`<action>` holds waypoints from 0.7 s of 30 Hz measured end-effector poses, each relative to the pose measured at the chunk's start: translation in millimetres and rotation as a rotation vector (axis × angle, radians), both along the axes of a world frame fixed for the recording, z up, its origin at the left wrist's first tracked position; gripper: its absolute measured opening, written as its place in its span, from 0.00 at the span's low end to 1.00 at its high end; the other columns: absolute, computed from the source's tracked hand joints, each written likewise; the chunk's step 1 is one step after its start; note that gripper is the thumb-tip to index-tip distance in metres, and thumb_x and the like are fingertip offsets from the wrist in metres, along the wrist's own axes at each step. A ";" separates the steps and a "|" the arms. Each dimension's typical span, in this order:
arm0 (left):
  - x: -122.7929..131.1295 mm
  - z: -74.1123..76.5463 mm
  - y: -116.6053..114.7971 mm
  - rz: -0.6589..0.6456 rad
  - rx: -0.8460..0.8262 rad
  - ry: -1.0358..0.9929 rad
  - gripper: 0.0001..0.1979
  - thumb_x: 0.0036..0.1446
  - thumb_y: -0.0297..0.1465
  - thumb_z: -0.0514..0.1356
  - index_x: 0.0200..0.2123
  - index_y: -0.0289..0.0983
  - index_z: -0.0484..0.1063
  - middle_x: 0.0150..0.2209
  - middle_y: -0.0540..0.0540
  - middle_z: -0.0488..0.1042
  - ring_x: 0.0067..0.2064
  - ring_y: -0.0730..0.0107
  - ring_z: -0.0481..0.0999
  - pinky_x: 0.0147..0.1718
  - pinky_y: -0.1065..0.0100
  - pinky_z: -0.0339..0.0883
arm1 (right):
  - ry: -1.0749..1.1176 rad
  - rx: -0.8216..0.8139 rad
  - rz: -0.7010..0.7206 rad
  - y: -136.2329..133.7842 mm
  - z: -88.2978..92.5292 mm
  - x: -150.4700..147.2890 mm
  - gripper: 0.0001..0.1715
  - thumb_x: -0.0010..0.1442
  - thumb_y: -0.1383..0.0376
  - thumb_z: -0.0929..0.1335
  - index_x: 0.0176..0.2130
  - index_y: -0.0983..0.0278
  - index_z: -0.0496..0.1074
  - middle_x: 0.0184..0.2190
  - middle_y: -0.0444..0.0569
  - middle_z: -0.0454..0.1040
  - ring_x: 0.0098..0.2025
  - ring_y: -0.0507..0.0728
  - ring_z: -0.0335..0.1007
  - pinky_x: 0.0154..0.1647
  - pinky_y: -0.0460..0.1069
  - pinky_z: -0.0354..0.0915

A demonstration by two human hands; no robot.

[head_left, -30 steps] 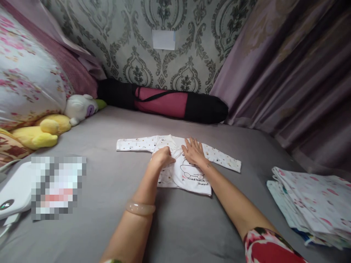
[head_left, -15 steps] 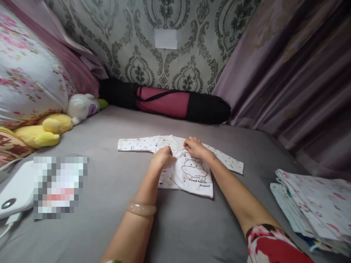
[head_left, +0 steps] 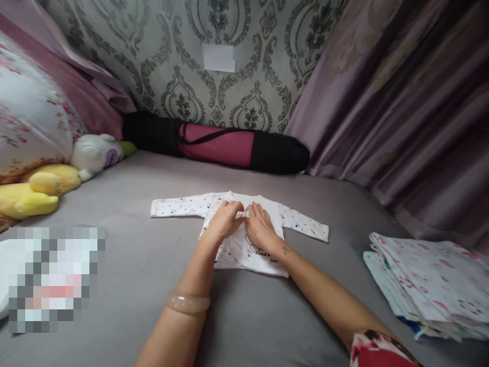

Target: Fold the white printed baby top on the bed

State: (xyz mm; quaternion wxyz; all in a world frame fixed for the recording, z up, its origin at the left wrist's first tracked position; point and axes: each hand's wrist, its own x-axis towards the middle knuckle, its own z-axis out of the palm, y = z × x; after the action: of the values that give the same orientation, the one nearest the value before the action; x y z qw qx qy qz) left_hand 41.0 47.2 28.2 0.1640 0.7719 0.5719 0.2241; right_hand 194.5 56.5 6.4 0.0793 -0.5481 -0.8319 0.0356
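Note:
A small white baby shirt (head_left: 270,206) lies spread on the grey sheet with both patterned sleeves stretched out sideways. Printed on its front is a cartoon animal with lettering, now partly covered by my right arm. My left hand (head_left: 224,221), below a wrist with a pale bangle (head_left: 188,303), has its fingers curled in a pinch on the shirt's front near the middle. Beside it, my right hand (head_left: 263,229) rests flat on the chest of the shirt, fingers stretched out. The tips of the two hands nearly meet, and the cloth between them is partly hidden.
Folded cloths (head_left: 439,280) are stacked at the right. A black and red roll bag (head_left: 217,145) lies along the wall. Plush toys (head_left: 93,153) and a floral pillow (head_left: 30,112) sit at the left, above a blurred-out item (head_left: 57,280). Curtains (head_left: 362,102) hang at the right.
My right hand has moved left and down from the upper chest, flattening over the printed animal. My left hand stays near the shirt's middle. The view has shifted slightly to the right.

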 end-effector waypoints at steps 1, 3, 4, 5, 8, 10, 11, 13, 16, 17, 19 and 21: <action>2.2 -1.7 0.0 -0.053 0.023 0.003 0.08 0.58 0.31 0.56 0.42 0.39 0.69 0.44 0.44 0.75 0.48 0.61 0.70 0.48 0.63 0.63 | -0.006 -0.038 -0.013 -3.5 -2.8 -0.3 0.30 0.66 0.68 0.56 0.64 0.78 0.52 0.66 0.66 0.49 0.67 0.66 0.42 0.65 0.59 0.44; 5.0 -4.3 -0.4 -0.100 -0.002 0.029 0.10 0.57 0.29 0.56 0.44 0.40 0.69 0.47 0.45 0.75 0.50 0.60 0.70 0.51 0.62 0.63 | -0.001 -0.107 -0.034 -3.7 -7.3 1.3 0.34 0.68 0.62 0.54 0.66 0.80 0.47 0.68 0.65 0.41 0.69 0.66 0.33 0.67 0.61 0.36; 5.2 -5.1 -0.6 -0.103 -0.030 0.052 0.13 0.56 0.28 0.57 0.46 0.41 0.70 0.50 0.45 0.74 0.51 0.59 0.69 0.51 0.61 0.63 | 0.008 -0.132 -0.042 -0.4 -8.7 3.0 0.35 0.69 0.60 0.52 0.67 0.80 0.45 0.69 0.64 0.39 0.70 0.65 0.31 0.67 0.61 0.34; 4.7 -5.6 -0.7 -0.106 -0.060 0.080 0.15 0.55 0.28 0.58 0.47 0.41 0.69 0.53 0.46 0.72 0.53 0.58 0.68 0.52 0.61 0.63 | 0.016 -0.147 -0.053 4.9 -9.4 5.3 0.36 0.70 0.57 0.51 0.67 0.80 0.44 0.69 0.63 0.38 0.70 0.65 0.30 0.67 0.60 0.33; 0.0 -6.1 -0.3 -0.120 -0.127 0.148 0.22 0.52 0.28 0.60 0.52 0.43 0.68 0.59 0.47 0.67 0.57 0.55 0.65 0.54 0.59 0.63 | 0.007 -0.140 -0.126 26.8 -8.4 12.8 0.38 0.69 0.56 0.50 0.67 0.79 0.44 0.69 0.62 0.39 0.70 0.64 0.31 0.68 0.59 0.33; -3.6 -6.6 0.9 -0.127 -0.151 0.156 0.23 0.52 0.29 0.59 0.53 0.43 0.68 0.59 0.47 0.67 0.58 0.55 0.65 0.56 0.59 0.62 | -0.012 -0.121 -0.164 39.7 -7.2 16.8 0.38 0.69 0.56 0.50 0.67 0.80 0.45 0.68 0.62 0.41 0.69 0.64 0.33 0.68 0.59 0.33; -5.1 -7.2 1.7 -0.131 -0.157 0.149 0.23 0.52 0.29 0.59 0.54 0.43 0.68 0.60 0.47 0.66 0.59 0.55 0.64 0.56 0.60 0.61 | -0.021 -0.114 -0.170 43.7 -7.1 18.3 0.38 0.69 0.56 0.50 0.67 0.80 0.45 0.68 0.62 0.42 0.69 0.64 0.33 0.68 0.58 0.33; -7.7 -8.9 3.4 -0.143 -0.169 0.127 0.25 0.52 0.29 0.59 0.55 0.43 0.67 0.61 0.47 0.65 0.61 0.56 0.62 0.58 0.61 0.59 | -0.029 -0.104 -0.147 45.2 -7.8 21.3 0.38 0.69 0.55 0.50 0.67 0.80 0.45 0.68 0.62 0.42 0.69 0.63 0.33 0.68 0.58 0.32; -10.3 -11.0 5.6 -0.144 -0.192 0.092 0.27 0.52 0.29 0.59 0.56 0.44 0.66 0.63 0.47 0.63 0.63 0.58 0.59 0.60 0.62 0.56 | -0.027 -0.092 -0.018 31.1 -9.6 28.2 0.38 0.69 0.54 0.50 0.68 0.77 0.45 0.69 0.59 0.40 0.70 0.60 0.31 0.68 0.56 0.31; -10.8 -11.0 5.9 -0.145 -0.202 0.084 0.26 0.51 0.29 0.59 0.56 0.44 0.67 0.63 0.47 0.63 0.63 0.58 0.59 0.61 0.62 0.56 | -0.025 -0.097 0.041 23.0 -9.7 31.7 0.38 0.69 0.54 0.50 0.68 0.76 0.45 0.69 0.58 0.39 0.70 0.59 0.30 0.68 0.56 0.31; -11.5 -9.3 5.9 -0.149 -0.221 0.075 0.26 0.51 0.29 0.59 0.55 0.43 0.67 0.62 0.46 0.63 0.63 0.59 0.59 0.60 0.63 0.56 | -0.020 -0.117 0.150 3.9 -8.5 40.2 0.37 0.70 0.54 0.50 0.68 0.74 0.45 0.69 0.57 0.38 0.70 0.58 0.29 0.68 0.56 0.31; -12.1 -4.9 4.9 -0.163 -0.242 0.073 0.25 0.51 0.29 0.59 0.55 0.42 0.68 0.61 0.45 0.66 0.62 0.60 0.61 0.59 0.65 0.57 | -0.020 -0.136 0.222 -17.4 -5.5 50.1 0.36 0.70 0.54 0.51 0.68 0.71 0.45 0.69 0.56 0.39 0.70 0.58 0.29 0.68 0.57 0.31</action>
State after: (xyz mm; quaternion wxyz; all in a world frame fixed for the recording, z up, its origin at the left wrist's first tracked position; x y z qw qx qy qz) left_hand 28.9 52.1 23.3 0.2527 0.7980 0.5357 0.1112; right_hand 244.6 39.2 0.9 0.0290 -0.4571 -0.8838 0.0949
